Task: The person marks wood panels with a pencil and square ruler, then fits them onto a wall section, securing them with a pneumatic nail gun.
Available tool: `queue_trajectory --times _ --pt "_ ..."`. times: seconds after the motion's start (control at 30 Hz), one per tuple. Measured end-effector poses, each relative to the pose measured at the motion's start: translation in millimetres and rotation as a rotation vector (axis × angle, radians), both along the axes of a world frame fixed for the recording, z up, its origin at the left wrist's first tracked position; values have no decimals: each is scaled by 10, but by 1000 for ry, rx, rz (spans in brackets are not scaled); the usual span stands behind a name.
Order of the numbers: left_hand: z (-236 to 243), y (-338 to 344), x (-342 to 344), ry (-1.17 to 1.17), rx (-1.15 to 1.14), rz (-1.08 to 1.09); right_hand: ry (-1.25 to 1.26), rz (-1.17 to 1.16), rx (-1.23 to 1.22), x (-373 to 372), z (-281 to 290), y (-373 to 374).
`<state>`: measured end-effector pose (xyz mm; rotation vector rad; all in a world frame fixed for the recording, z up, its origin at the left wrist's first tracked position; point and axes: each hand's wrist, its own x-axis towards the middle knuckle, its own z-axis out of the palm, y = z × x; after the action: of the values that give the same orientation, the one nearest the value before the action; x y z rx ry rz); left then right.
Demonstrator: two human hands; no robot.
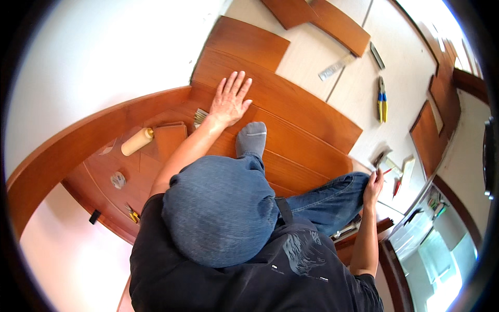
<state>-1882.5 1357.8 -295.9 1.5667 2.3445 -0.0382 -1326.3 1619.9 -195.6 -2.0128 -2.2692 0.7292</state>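
Note:
My left hand (230, 101) lies flat on a reddish-brown wooden floor plank (291, 106), fingers spread, near the white wall. This long plank runs alongside other fitted planks, and a shorter plank (248, 42) lies against its far side. By my right knee, my right hand (373, 186) is closed around a hand tool with a dark metal head (382, 157); it is blurred, and its handle is mostly hidden. Something thin and red sticks out beside these fingers. Close to my left wrist is a small bundle of pale strips (199, 117).
Loose planks (338, 26) rest on the pale tiles, with a metal ruler (335, 67), a dark cutter-like tool (377, 56) and pliers (382, 101). At left are a cream bottle (138, 142), a tape roll (118, 180) and small yellow-handled pliers (132, 213). Curved wooden skirting (99, 122) edges the wall.

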Motion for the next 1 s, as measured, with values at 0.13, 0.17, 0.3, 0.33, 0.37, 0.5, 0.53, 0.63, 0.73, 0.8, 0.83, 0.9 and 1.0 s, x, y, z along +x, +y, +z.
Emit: queue_trajectory --times 0.13,0.17,0.3,0.33,0.37,0.5,0.53,0.63,0.73,0.8,0.83,0.9,1.0 --pt "106 -212 84 12 -27 7 -69 143 -30 -273 149 -23" --pt "123 -244 115 19 -40 14 -80 201 -7 -308 168 2" --pt "183 -251 197 25 -104 26 -238 370 38 -385 -174 339" --pt "149 -243 206 28 -82 7 -256 405 99 -300 -417 500" --pt "141 -252 208 42 -95 11 -175 410 108 -379 -569 608" --pt "162 -291 218 33 -132 11 -238 450 279 -1082 -820 827" --pt "161 -304 224 43 -108 1 -288 444 338 -1360 -794 832" --pt "126 -244 249 14 -66 -27 -28 450 548 -1972 -728 1234" --pt "166 -228 260 12 -55 -29 -44 388 537 -2409 -475 1660" --pt "228 -349 204 34 -81 -19 63 259 496 -2875 -549 1772" --pt "200 -310 211 25 -76 -26 89 195 468 -2991 -559 1811" --pt "206 -274 206 20 -77 -39 115 99 741 -3086 -848 1650" --pt "263 -186 257 2 -85 -57 90 270 422 -2733 -1392 405"
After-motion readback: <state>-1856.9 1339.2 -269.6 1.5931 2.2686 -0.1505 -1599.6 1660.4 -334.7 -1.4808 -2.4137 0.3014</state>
